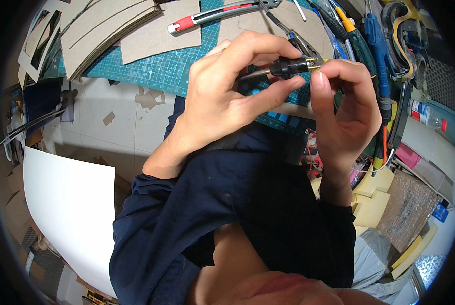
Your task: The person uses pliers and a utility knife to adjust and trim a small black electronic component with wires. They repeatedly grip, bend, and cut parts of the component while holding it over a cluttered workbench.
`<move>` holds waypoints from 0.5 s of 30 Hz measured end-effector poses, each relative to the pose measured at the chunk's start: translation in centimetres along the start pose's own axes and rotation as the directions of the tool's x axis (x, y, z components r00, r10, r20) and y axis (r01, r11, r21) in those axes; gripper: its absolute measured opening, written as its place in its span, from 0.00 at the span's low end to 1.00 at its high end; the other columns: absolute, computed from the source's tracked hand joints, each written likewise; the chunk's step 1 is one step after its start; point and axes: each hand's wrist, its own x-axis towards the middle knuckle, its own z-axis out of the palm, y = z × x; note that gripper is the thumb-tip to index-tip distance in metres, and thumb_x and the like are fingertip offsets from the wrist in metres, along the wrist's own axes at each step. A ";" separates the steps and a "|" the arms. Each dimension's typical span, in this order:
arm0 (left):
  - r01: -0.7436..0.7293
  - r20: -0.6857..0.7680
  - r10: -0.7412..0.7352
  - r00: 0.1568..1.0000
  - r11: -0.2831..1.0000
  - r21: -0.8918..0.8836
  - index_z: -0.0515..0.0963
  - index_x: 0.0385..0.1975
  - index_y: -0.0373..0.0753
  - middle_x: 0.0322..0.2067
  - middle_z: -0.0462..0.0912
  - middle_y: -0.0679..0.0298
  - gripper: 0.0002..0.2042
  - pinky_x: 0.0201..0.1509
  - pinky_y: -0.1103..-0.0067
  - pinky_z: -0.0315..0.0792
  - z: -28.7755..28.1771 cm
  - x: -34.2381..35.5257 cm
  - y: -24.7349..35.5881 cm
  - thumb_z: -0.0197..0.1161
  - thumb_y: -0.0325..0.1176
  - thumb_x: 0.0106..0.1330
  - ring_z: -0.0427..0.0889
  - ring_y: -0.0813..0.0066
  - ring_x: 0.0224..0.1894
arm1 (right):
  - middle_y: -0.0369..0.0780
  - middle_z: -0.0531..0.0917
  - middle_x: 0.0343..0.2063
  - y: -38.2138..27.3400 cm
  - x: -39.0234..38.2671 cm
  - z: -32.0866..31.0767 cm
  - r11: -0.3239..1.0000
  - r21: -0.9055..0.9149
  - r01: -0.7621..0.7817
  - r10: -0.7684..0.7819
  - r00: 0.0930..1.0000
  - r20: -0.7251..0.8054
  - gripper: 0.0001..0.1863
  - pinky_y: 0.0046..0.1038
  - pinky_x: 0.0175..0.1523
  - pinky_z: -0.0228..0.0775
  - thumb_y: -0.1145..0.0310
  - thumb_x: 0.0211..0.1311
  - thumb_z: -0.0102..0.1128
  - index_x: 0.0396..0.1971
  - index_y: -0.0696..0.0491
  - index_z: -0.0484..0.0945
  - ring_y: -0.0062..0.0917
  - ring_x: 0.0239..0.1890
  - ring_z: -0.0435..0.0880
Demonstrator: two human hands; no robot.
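In front of my chest, above the cutting mat, I hold a small black plug (287, 67) with metal pins on its right end. My left hand (227, 84) is closed on its dark body, thumb below and forefinger above. A thin greyish cord or shaft (256, 74) runs from its left end into my left palm. My right hand (347, 94) pinches at the pin end with thumb and forefinger. Just behind the fingers is a grey metal tool (302, 44), partly hidden.
On the green cutting mat (159, 79) lie cardboard sheets (161, 35) and a red and grey utility knife (212, 18). Screwdriver-like tools, goggles (402, 40) and a plastic bottle (428, 116) crowd the right. A white sheet (70, 213) stands lower left; cardboard scraps (149, 97) lie on the floor.
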 end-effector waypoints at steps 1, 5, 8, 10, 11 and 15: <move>-0.007 -0.012 0.007 1.000 1.000 -0.018 0.81 0.42 0.36 0.35 0.86 0.63 0.17 0.41 0.82 0.78 0.1 0.0 -0.1 0.76 0.24 0.52 0.86 0.74 0.36 | 0.33 0.81 0.29 0.0 0.1 0.0 1.000 0.003 0.003 -0.003 1.000 0.011 0.06 0.16 0.34 0.62 0.80 0.56 0.67 0.32 0.56 0.79 0.12 0.27 0.73; -0.004 -0.020 0.004 1.000 0.999 -0.042 0.81 0.43 0.35 0.35 0.86 0.64 0.18 0.42 0.82 0.78 0.2 0.0 -0.1 0.77 0.24 0.51 0.86 0.75 0.37 | 0.33 0.81 0.28 -0.1 0.2 -0.1 1.000 0.004 0.018 -0.018 0.999 0.032 0.06 0.16 0.34 0.63 0.80 0.56 0.67 0.32 0.56 0.79 0.13 0.27 0.73; -0.004 -0.028 0.003 1.000 0.999 -0.052 0.81 0.42 0.36 0.34 0.86 0.64 0.18 0.41 0.82 0.77 0.2 -0.1 -0.2 0.77 0.25 0.50 0.86 0.74 0.36 | 0.33 0.81 0.29 -0.4 0.2 -0.1 0.999 -0.026 0.020 -0.019 0.999 0.030 0.06 0.17 0.34 0.64 0.80 0.57 0.67 0.32 0.56 0.79 0.13 0.27 0.74; 0.006 -0.008 -0.006 1.000 1.000 -0.005 0.82 0.42 0.37 0.34 0.86 0.64 0.18 0.40 0.82 0.76 0.0 -0.1 -0.1 0.77 0.26 0.50 0.86 0.74 0.35 | 0.34 0.81 0.28 -0.4 0.3 0.0 0.999 -0.025 0.030 -0.029 0.999 0.014 0.06 0.17 0.34 0.65 0.81 0.56 0.66 0.32 0.57 0.79 0.14 0.27 0.75; 0.010 0.001 -0.010 1.000 1.000 0.018 0.82 0.42 0.38 0.34 0.86 0.64 0.18 0.39 0.82 0.75 0.0 -0.1 -0.1 0.77 0.26 0.50 0.85 0.74 0.34 | 0.34 0.81 0.28 -0.4 0.4 0.0 0.999 -0.024 0.034 -0.034 0.999 0.006 0.06 0.17 0.34 0.66 0.81 0.56 0.66 0.32 0.57 0.79 0.15 0.27 0.75; -0.006 0.000 0.006 1.000 0.999 0.037 0.82 0.41 0.40 0.34 0.86 0.66 0.18 0.39 0.82 0.72 0.0 -0.1 0.0 0.78 0.27 0.49 0.85 0.74 0.34 | 0.36 0.81 0.27 0.0 0.9 -0.5 0.970 -0.137 0.201 -0.195 0.979 0.055 0.07 0.18 0.34 0.67 0.83 0.54 0.66 0.32 0.58 0.79 0.18 0.27 0.76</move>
